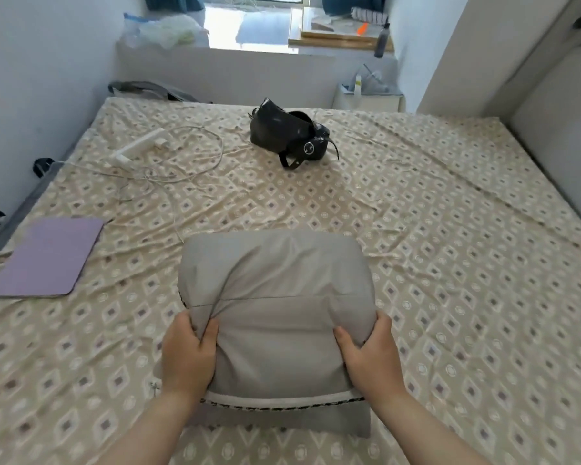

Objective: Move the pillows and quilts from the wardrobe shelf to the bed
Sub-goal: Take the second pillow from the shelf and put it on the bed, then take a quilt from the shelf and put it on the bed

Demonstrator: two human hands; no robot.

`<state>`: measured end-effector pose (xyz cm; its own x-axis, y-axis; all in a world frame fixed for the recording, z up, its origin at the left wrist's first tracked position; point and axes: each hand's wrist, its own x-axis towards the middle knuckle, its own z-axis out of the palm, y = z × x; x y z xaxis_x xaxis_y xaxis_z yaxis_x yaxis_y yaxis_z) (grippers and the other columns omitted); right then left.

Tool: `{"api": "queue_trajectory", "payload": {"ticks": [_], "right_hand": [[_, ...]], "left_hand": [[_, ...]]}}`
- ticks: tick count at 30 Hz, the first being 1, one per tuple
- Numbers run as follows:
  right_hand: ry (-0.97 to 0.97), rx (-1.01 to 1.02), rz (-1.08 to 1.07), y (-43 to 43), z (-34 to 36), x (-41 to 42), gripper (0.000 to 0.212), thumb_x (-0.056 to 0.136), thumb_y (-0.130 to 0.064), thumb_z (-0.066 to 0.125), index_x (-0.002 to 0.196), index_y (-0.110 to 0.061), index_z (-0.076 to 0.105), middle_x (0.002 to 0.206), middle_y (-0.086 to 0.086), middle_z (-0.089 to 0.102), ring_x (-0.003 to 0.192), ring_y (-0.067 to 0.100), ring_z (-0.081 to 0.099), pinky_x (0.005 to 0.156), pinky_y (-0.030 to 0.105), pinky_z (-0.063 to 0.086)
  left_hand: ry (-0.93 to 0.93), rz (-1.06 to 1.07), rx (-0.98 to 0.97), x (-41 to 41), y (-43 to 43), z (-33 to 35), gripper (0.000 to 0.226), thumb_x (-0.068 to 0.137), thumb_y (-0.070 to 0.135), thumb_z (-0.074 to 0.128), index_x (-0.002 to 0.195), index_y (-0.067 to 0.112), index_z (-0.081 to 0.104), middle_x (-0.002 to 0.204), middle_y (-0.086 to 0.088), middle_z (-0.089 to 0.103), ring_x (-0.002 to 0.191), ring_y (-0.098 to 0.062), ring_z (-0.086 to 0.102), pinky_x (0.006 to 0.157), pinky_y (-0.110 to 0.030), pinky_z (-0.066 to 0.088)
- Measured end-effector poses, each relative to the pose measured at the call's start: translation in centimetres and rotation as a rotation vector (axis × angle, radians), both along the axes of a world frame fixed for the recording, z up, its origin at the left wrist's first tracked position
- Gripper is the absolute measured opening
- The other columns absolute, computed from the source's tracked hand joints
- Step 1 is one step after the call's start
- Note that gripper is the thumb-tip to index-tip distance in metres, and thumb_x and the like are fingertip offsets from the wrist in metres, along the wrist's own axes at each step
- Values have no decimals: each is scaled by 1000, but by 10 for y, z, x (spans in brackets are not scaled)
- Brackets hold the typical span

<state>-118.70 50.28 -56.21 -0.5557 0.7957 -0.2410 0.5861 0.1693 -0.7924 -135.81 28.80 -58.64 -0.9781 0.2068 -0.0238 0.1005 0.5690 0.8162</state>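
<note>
Left hand (188,355) and right hand (371,357) grip grey pillow (275,297) above bed (450,263).

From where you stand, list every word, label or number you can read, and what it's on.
No text reads clearly anywhere in this view.
Black bag: a round emblem on its strap, too small to read.
Dark bottle on the window ledge: too blurred to tell if it has a label.
Purple pad: plain, no writing.
Grey quilt and bed sheet: pattern only, no words.
</note>
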Motion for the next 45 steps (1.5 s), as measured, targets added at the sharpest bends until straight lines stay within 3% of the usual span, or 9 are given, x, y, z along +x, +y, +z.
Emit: {"api": "queue_trajectory", "payload": {"ticks": [7,14,20,25,29,33,37,40,45], "right_hand": [[-218,-63,38,-14,-91,14,66,75,-55,68,124,-22,39,117,-2,58,104,20,59,84,37,49],[-267,-1,10,-13,-75,5,73,70,-56,68,125,-15,43,117,1,56,109,24,57,88,39,49],[-308,37,63,-12,-38,12,84,75,-51,67,139,-9,34,137,11,44,127,28,43,106,41,39],[-112,54,99,-3,48,3,77,83,-45,62,145,-14,29,148,2,36,137,18,32,114,36,29],[91,43,63,3,150,18,61,87,-41,61,141,-26,36,139,-10,43,132,12,39,111,36,34],[246,89,-53,2,255,56,41,89,-39,60,127,-37,43,128,-15,47,124,12,48,108,40,39],[304,168,-203,-17,329,108,43,91,-38,58,132,-31,46,132,-13,49,123,10,49,107,40,41],[310,263,-303,-34,362,141,43,92,-38,57,132,-28,47,133,-12,50,122,8,49,106,39,41],[327,386,-489,-65,401,204,40,92,-37,58,130,-29,49,131,-13,51,121,5,48,106,34,39]], "left_hand": [[-116,-82,-332,3,-20,-84,25,87,29,61,97,9,49,90,-6,55,85,-29,54,69,-39,38],[-154,-75,-403,-8,-20,-70,57,80,49,63,115,6,49,110,-12,58,104,-34,54,85,-46,45],[-169,-111,-449,-7,-26,-33,78,78,54,62,135,8,38,131,-15,50,121,-34,47,97,-48,42],[-81,-218,-268,-5,6,61,76,85,50,55,145,12,30,148,-12,38,135,-29,36,110,-47,32],[12,-334,-53,12,26,163,61,91,39,55,144,19,35,150,-3,40,136,-22,38,110,-40,30],[21,-395,183,36,40,262,71,85,60,49,144,22,37,149,-1,41,131,-23,44,104,-40,36],[74,-534,360,70,60,332,70,79,56,47,140,22,43,142,1,46,126,-20,47,98,-34,36],[96,-722,412,97,77,366,81,71,69,41,139,25,42,136,10,45,125,-16,46,102,-38,37],[150,-967,508,149,103,415,81,71,69,38,139,25,43,138,8,46,128,-15,45,106,-40,35]]}}
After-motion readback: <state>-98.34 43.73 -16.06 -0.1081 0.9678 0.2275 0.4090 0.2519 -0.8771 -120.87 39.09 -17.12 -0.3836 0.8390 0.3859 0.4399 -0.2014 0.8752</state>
